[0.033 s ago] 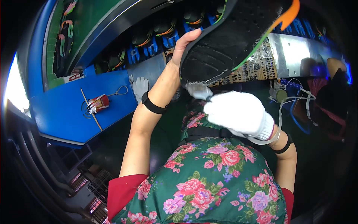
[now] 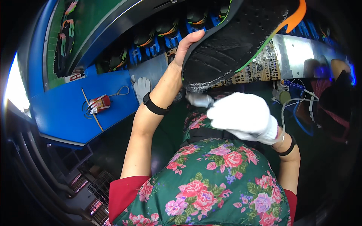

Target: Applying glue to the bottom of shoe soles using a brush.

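A black shoe sole (image 2: 222, 52) with green and orange edging is held up in front of me. My bare left hand (image 2: 184, 47) grips its left edge, thumb on the rim and the other fingers hidden behind. Whitish streaks run along the sole's near end and right edge, and its surface has a wet-looking shine. In a white glove, my right hand (image 2: 241, 116) is closed round a small brush (image 2: 200, 100), its handle mostly hidden. The greyish brush head is blurred, just below the sole's near end; whether they touch, I cannot tell.
To the left, a blue table (image 2: 68, 116) bears a red container (image 2: 100, 103) with a stick across it. A grey glove (image 2: 142, 88) lies at the table's right edge. Behind the sole runs a row of shoe parts on blue holders (image 2: 171, 39). Hoses (image 2: 301, 100) hang at right.
The brush and my right hand have shifted slightly down toward me, away from the sole's near end. The sole has tipped very slightly; my left hand keeps its grip.
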Motion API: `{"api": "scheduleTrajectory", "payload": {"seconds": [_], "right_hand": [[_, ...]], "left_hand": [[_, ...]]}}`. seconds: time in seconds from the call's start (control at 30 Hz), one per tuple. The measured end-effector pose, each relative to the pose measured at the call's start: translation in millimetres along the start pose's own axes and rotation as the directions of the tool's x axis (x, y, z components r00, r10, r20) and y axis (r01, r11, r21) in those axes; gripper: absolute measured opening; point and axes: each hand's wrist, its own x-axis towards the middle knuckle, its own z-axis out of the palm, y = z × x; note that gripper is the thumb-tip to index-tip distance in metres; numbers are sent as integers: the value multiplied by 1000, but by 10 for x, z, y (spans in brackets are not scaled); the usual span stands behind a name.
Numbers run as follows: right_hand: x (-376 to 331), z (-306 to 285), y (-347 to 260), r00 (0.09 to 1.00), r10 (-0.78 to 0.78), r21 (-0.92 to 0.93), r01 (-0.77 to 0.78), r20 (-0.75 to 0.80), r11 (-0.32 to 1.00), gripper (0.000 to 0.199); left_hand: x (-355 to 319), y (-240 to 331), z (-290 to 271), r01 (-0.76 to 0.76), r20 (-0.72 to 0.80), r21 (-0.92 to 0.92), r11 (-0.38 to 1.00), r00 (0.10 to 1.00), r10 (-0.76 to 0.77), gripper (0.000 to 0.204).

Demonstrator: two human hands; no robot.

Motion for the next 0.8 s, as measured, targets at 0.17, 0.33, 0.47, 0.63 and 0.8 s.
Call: {"api": "scheduleTrajectory", "payload": {"seconds": [0.17, 0.33, 0.47, 0.63, 0.8], "right_hand": [[22, 24, 84, 978, 111, -34, -119, -175, 992, 23], [65, 70, 1, 916, 344, 402, -241, -206, 883, 16], [226, -120, 207, 912, 256, 113, -232, -321, 966, 16], [464, -393, 359, 917, 10, -436, -199, -399, 878, 22], [346, -283, 222, 841, 422, 426, -263, -339, 866, 18]], "left_hand": [[-54, 63, -45, 78, 278, -325, 943, 960, 16, 56], [-182, -15, -53, 16, 24, -226, 974, 1000, -11, 64], [-302, -273, 23, -44, 50, -466, 884, 996, 76, 75], [-485, -454, 130, -4, 179, -437, 899, 980, 92, 80], [-987, -242, 169, -240, 167, -324, 915, 937, 305, 114]]}}
